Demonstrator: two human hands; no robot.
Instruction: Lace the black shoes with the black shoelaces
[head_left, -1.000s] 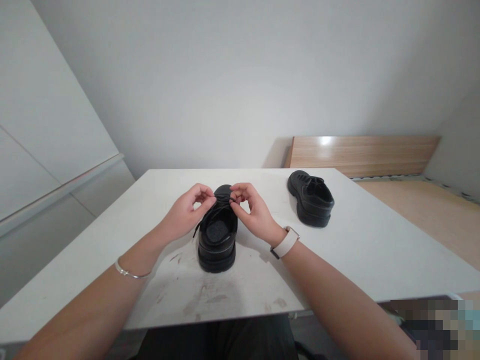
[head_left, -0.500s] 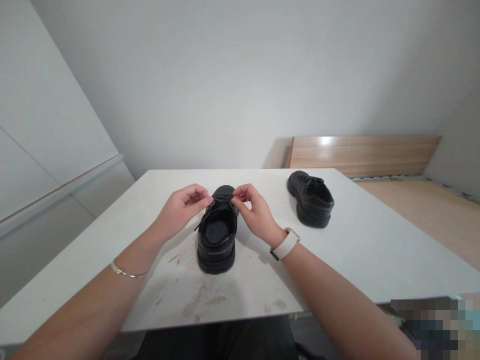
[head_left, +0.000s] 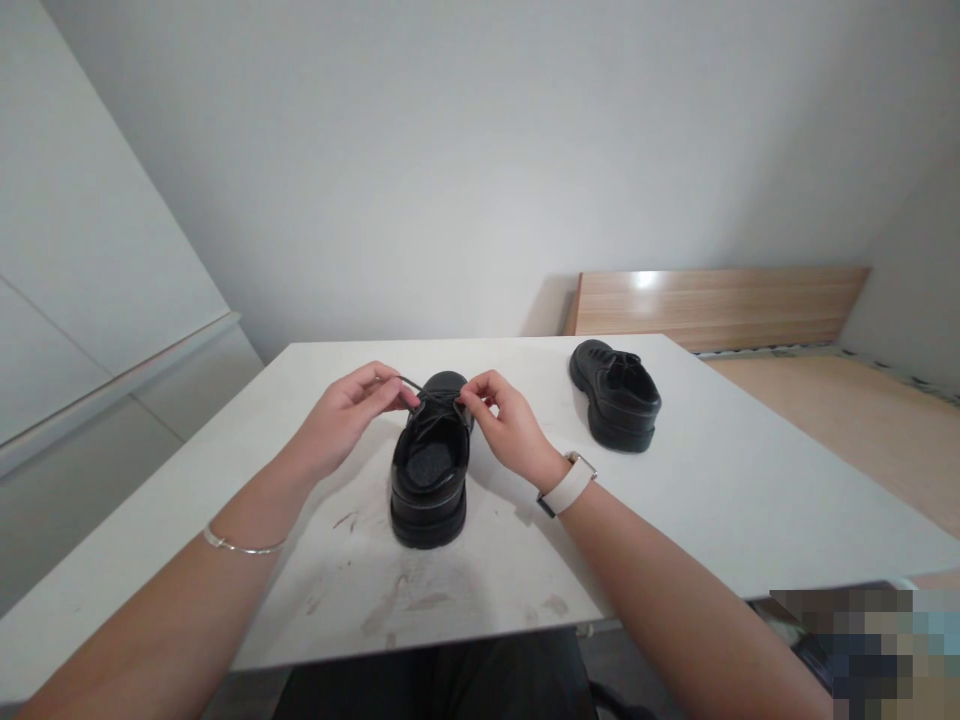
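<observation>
A black lace-up shoe (head_left: 429, 490) rests on the white table, its heel toward me and its toe pointing away. At its left side my left hand (head_left: 349, 412) pinches a black shoelace (head_left: 411, 383), which runs from the fingers across to the lacing. My right hand (head_left: 504, 418) is closed at the right side of the lacing, thumb and forefinger pinched on the lace there. The fingertips cover part of the lace ends. A second black shoe (head_left: 619, 402) stands farther back on the right, its lace tied.
The white table (head_left: 720, 500) has brownish scuff marks near its front edge. Behind it rises a grey wall, with a wooden headboard (head_left: 712, 305) and a bed surface (head_left: 825, 395) at the right. A white panelled surface (head_left: 90, 370) stands at the left.
My left hand has drawn slightly left, away from the lacing, with the lace now stretched from its fingers. My right hand stays nearly in place at the shoe.
</observation>
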